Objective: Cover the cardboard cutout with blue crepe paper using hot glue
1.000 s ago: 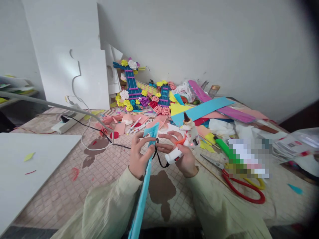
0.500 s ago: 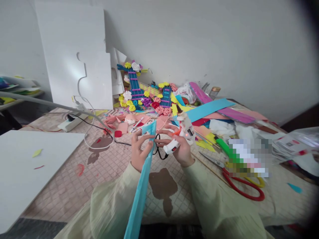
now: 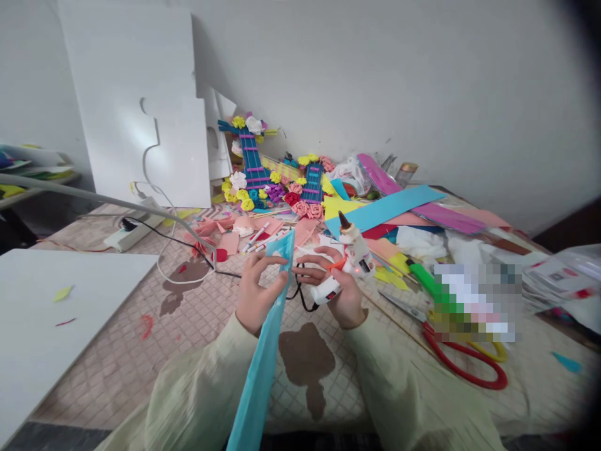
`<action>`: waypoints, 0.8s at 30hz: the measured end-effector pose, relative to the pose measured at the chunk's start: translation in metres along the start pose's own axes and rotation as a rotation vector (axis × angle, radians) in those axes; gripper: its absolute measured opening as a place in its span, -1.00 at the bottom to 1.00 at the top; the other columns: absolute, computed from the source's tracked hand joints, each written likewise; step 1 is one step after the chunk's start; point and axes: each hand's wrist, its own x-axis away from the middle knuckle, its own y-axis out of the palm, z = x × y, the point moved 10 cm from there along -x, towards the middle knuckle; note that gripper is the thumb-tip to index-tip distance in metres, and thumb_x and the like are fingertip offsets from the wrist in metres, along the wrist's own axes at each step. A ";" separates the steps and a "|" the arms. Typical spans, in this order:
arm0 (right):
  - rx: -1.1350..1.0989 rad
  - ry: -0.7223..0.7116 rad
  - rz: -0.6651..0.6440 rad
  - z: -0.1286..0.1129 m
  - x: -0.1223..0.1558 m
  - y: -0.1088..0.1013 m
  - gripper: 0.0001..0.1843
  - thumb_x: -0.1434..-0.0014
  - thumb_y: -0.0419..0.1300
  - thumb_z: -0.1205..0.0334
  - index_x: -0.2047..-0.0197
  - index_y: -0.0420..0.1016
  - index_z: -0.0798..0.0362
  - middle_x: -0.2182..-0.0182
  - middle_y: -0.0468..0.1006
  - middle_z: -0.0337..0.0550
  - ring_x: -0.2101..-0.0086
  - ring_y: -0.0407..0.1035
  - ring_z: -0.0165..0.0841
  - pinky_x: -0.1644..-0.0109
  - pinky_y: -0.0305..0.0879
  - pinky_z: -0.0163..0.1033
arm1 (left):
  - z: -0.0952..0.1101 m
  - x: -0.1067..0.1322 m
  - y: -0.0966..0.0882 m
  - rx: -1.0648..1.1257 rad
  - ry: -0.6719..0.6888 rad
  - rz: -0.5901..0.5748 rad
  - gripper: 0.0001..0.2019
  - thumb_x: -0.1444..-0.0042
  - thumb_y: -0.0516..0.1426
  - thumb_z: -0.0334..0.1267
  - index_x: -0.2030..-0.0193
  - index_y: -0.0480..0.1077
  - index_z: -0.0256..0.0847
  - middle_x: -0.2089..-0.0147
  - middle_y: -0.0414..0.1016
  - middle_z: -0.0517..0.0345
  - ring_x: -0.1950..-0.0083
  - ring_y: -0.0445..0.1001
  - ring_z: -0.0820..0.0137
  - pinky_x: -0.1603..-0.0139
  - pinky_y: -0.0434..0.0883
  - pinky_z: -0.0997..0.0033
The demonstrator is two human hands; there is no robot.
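A long light-blue paper strip [image 3: 263, 369] runs from the near edge up to my left hand [image 3: 260, 291], which pinches its upper part between thumb and fingers. My right hand [image 3: 345, 294] is wrapped round a white hot glue gun [image 3: 357, 254] with an orange trigger, its dark nozzle pointing up and away. The outstretched fingers of my right hand reach close to the strip's edge; whether they touch it I cannot tell. A black cord [image 3: 307, 305] hangs from the glue gun's handle, behind the strip.
Red-handled scissors [image 3: 469, 360] lie at the right beside a green tool [image 3: 427, 282]. Paper flowers [image 3: 300, 207], pink scraps [image 3: 230, 241] and a blue sheet [image 3: 394, 210] crowd the back. Left are a white board [image 3: 84, 300] and a power strip [image 3: 131, 232] with loose cables.
The glue gun has tilted and shifted slightly right and down in my right hand. My left hand has moved a little left and down, still pinching the strip. The view has shifted slightly.
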 end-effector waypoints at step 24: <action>-0.266 -0.058 0.161 0.033 0.016 -0.006 -0.71 0.03 0.15 0.17 0.18 0.34 0.01 0.22 0.53 -0.11 0.12 0.42 -0.22 0.05 0.34 -0.04 | -0.018 0.007 0.015 0.312 -0.148 0.034 -0.85 0.01 0.13 -0.19 0.33 0.40 -0.20 0.25 0.40 0.10 0.11 0.35 0.25 0.09 0.23 0.28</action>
